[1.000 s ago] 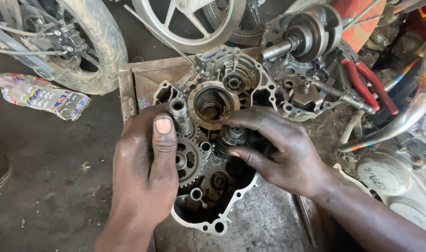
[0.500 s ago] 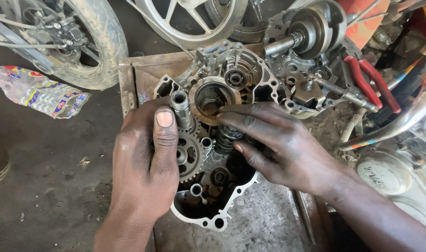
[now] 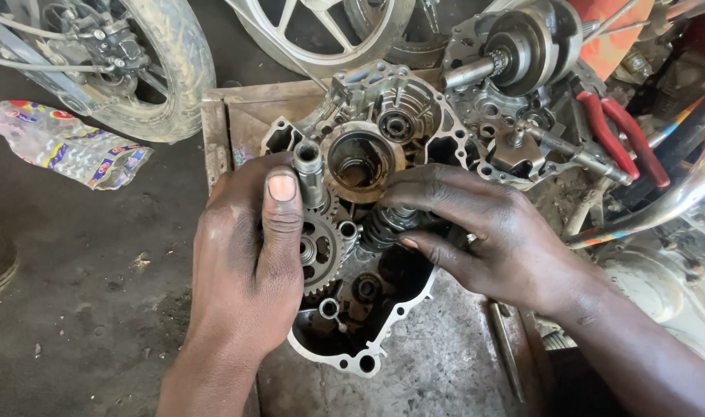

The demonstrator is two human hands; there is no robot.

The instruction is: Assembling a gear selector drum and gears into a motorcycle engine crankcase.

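- A crumpled, colourful plastic wrapper (image 3: pixel 66 143) lies on the dark ground at far left, below a muddy motorcycle tyre (image 3: pixel 163 73).
- The left hand (image 3: pixel 248 255) lies over the left edge of an open engine crankcase half (image 3: pixel 360 340), which sits in a shallow metal tray (image 3: pixel 217 139); its thumb points up, pressed against an upright splined gear shaft (image 3: pixel 310 174). The grip wraps the shaft's gear cluster, with a toothed gear (image 3: pixel 321 255) showing just beside the thumb.
- A round, rusty bearing seat (image 3: pixel 360 162) opens in the case between the two hands.
- The right hand (image 3: pixel 484 232) reaches in from the right, its fingertips pinching a second, darker gear stack (image 3: pixel 391 224) in the middle of the case.
- Behind, another case half with a crankshaft (image 3: pixel 522 50) stands against the tray.
- Red-handled pliers (image 3: pixel 623 135) lie at right, near a chrome exhaust pipe (image 3: pixel 677 197).
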